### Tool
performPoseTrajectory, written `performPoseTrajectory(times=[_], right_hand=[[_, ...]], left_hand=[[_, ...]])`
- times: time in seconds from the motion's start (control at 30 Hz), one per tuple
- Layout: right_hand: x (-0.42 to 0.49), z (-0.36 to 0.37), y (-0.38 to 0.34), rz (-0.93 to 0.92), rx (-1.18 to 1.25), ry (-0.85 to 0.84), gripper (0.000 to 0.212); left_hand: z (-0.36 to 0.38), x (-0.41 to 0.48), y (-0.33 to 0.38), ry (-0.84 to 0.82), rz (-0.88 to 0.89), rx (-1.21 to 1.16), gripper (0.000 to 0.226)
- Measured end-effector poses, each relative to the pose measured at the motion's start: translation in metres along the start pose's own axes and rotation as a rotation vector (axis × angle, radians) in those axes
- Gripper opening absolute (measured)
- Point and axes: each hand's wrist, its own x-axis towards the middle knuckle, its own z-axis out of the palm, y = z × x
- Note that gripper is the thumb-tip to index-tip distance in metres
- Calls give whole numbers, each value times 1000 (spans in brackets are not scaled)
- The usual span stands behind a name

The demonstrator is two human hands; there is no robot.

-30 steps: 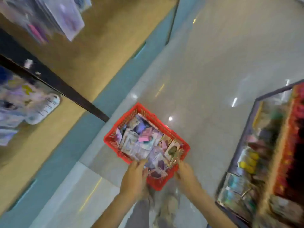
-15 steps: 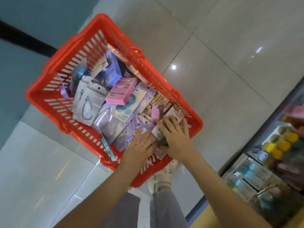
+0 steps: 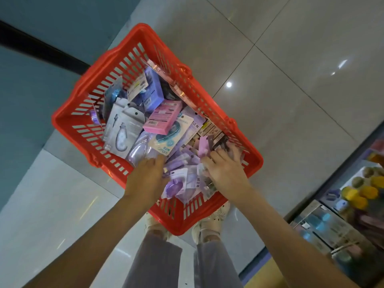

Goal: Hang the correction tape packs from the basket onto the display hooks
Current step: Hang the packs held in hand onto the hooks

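Since the earlier frame the two hands have drawn apart, exposing purple packs between them. Left hand [image 3: 145, 179]: palm down at the near-left wall of the red basket [image 3: 68, 115], fingertips buried among the correction tape packs [image 3: 178, 183]; its grip cannot be determined. Right hand [image 3: 226, 171]: fingers spread and nearly straight, pressing on packs by the right wall (nothing pinched). The basket is heaped with packs, with a pink box [image 3: 164, 117] on top. It stands on the tiled floor [image 3: 291, 59], its near corner above the shoes [image 3: 209, 225]. A display shelf [image 3: 342, 221] lies to the right, and floor extends past the far rim.
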Motion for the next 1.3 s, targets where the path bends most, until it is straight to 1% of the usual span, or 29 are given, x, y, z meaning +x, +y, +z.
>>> performPoseTrajectory(times=[0.07,0.1,0.13,0.17,0.23,0.27,0.33,0.4,0.47,0.6,0.67,0.77,0.83,0.9,0.93,1.0,1.03,1.07,1.1,1.2,1.23,1.3], right_hand=[[5,-12,-1,71,69,79,21],[8,-23,-4,136,162,99,18],[11,-37,-7,236,316,102,18],[15,-55,-10,376,523,91,15],[21,-91,-19,654,913,95,4],[23,-109,-24,737,1038,146,8],[25,-144,-34,821,1224,239,12],[30,-181,-46,860,1334,256,8],[35,-219,-63,869,1367,234,4],[45,-302,-106,792,1380,268,5],[48,-347,-130,787,1391,275,6],[45,-410,-164,782,1498,299,17],[42,-448,-191,742,1552,302,18],[39,-482,-219,682,1550,303,18],[37,-497,-235,639,1544,299,16],[31,-524,-273,561,1548,278,9],[27,-534,-294,530,1552,267,8],[21,-540,-315,497,1549,258,8],[15,-545,-336,465,1536,245,8],[-15,-556,-403,351,1558,192,12],[-27,-559,-426,312,1555,187,13],[-52,-569,-471,246,1501,212,12]], left_hand=[[-12,-2,-2,-70,-168,-265,41],[-18,-2,-2,-105,-242,-402,40],[-26,-3,-1,-129,-301,-531,40],[-34,-3,-2,-143,-347,-649,39],[-53,-8,-1,-137,-391,-888,26],[-65,-12,0,-118,-402,-997,22],[-96,-26,4,-79,-403,-1184,21],[-132,-43,10,-52,-385,-1298,21],[-168,-64,14,-2,-370,-1360,21],[-243,-120,14,102,-282,-1391,25],[-282,-154,11,167,-268,-1393,23],[-331,-206,3,340,-279,-1387,18],[-360,-242,-5,436,-276,-1381,18],[-386,-279,-15,491,-244,-1394,20],[-397,-297,-20,508,-225,-1401,25],[-419,-337,-28,522,-171,-1408,44],[-425,-356,-32,520,-140,-1404,50],[-430,-376,-36,518,-100,-1392,51],[-435,-399,-39,518,-69,-1378,47],[-441,-472,-48,560,16,-1421,13],[-438,-497,-53,569,30,-1432,11],[-434,-546,-63,591,48,-1429,16]])
